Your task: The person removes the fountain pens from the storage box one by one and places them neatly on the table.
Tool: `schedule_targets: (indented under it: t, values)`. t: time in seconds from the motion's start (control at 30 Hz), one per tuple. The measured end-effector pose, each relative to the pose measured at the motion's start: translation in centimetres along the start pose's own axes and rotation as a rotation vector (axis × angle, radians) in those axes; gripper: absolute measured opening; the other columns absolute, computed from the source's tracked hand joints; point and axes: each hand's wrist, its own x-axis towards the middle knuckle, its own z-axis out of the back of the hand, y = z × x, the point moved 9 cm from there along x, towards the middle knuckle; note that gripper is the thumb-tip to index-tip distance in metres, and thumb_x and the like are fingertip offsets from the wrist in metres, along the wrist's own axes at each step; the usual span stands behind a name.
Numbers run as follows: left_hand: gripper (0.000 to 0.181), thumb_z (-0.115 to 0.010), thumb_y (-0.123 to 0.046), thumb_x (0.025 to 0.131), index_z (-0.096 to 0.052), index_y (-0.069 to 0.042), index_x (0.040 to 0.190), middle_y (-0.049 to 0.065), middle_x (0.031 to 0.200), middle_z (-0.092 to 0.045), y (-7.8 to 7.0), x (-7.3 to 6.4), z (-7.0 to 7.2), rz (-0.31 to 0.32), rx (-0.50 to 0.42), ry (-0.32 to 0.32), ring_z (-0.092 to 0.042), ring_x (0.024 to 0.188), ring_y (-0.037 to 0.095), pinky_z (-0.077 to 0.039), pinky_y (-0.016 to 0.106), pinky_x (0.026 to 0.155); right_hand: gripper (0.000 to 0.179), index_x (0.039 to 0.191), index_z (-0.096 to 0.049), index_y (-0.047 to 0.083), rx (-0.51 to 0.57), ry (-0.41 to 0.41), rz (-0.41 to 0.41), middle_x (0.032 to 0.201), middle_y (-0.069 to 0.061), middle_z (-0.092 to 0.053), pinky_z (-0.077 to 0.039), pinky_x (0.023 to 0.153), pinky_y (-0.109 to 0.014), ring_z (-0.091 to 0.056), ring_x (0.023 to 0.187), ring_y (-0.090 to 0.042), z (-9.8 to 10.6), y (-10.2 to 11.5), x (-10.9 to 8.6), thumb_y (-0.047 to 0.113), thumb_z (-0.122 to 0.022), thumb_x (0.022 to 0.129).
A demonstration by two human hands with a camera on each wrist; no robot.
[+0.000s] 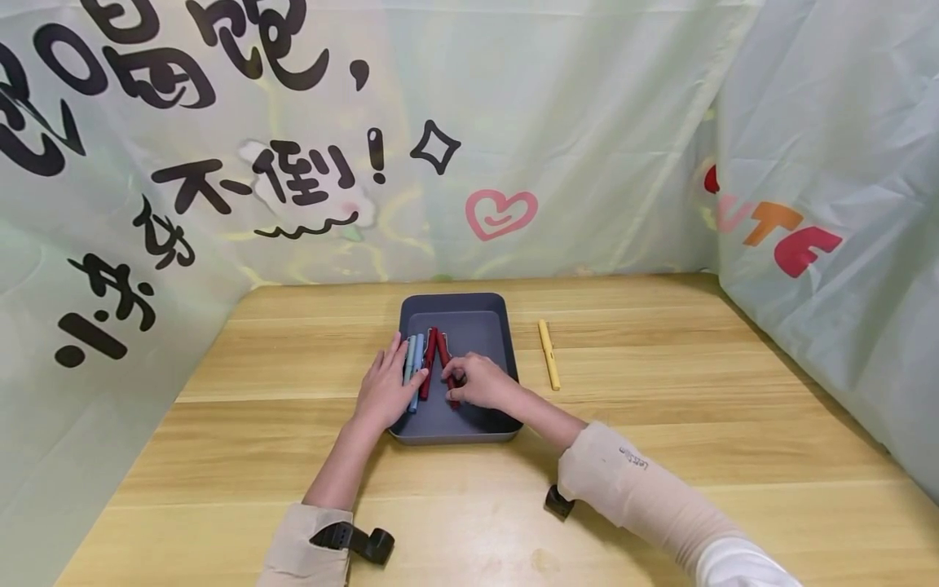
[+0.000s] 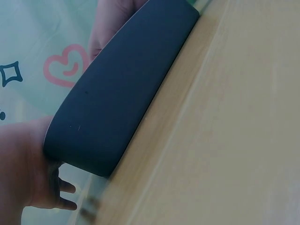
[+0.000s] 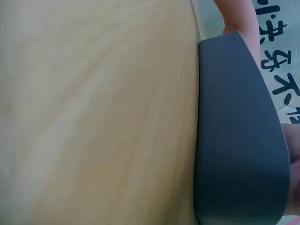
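Note:
A dark grey tray (image 1: 469, 303) lies on the wooden table, its near wall filling much of both wrist views. Inside, along its left side, a pale green pen (image 1: 408, 359), a light blue pen (image 1: 419, 352) and a red pen (image 1: 429, 346) lie side by side. My left hand (image 1: 384, 390) reaches over the tray's left rim with straight fingers, its thumb lying across the pens. Just right of them, my right hand (image 1: 480, 381) pinches a second, dark red pen (image 1: 443, 349), which slants slightly. The fingers partly hide that pen's lower half.
A yellow pen (image 1: 548, 355) lies on the table (image 1: 631, 350) right of the tray. Printed cloth (image 1: 587, 147) hangs behind the table and along both sides. Black wrist cameras (image 1: 374, 545) stick out from the sleeves near the front.

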Motion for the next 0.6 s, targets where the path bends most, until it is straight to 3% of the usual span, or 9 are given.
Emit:
schedule_targets:
  t: [0.23, 0.4, 0.6]
  values:
    - [0.069, -0.045, -0.045, 0.094, -0.02, -0.008, 0.147, 0.003, 0.153, -0.003, 0.1, 0.0, 0.0, 0.006, -0.001, 0.003, -0.01, 0.134, 0.041, -0.013, 0.054, 0.105, 0.025, 0.1, -0.066, 0.008, -0.004, 0.04, -0.074, 0.086, -0.004, -0.051, -0.045, 0.063, -0.025, -0.051, 0.074, -0.016, -0.1, -0.1, -0.9, 0.008, -0.074, 0.077]
    - [0.069, -0.044, -0.044, 0.094, -0.02, -0.008, 0.147, 0.004, 0.153, -0.003, 0.1, 0.0, 0.0, 0.009, 0.002, 0.005, -0.01, 0.134, 0.041, -0.013, 0.055, 0.104, 0.024, 0.099, -0.064, 0.003, 0.178, 0.078, -0.123, 0.088, -0.008, -0.055, -0.05, 0.05, -0.023, -0.058, 0.053, -0.015, -0.3, -0.7, -1.3, 0.001, -0.072, 0.077]
    - [0.068, -0.045, -0.044, 0.094, -0.02, -0.008, 0.147, 0.004, 0.153, -0.003, 0.1, -0.1, 0.0, 0.017, -0.006, 0.006, -0.01, 0.134, 0.041, -0.013, 0.055, 0.104, 0.024, 0.1, -0.064, 0.002, 0.372, 0.096, -0.222, 0.081, -0.006, -0.058, -0.053, 0.052, -0.029, -0.061, 0.058, -0.019, -0.3, -1.9, -1.6, -0.003, -0.07, 0.077]
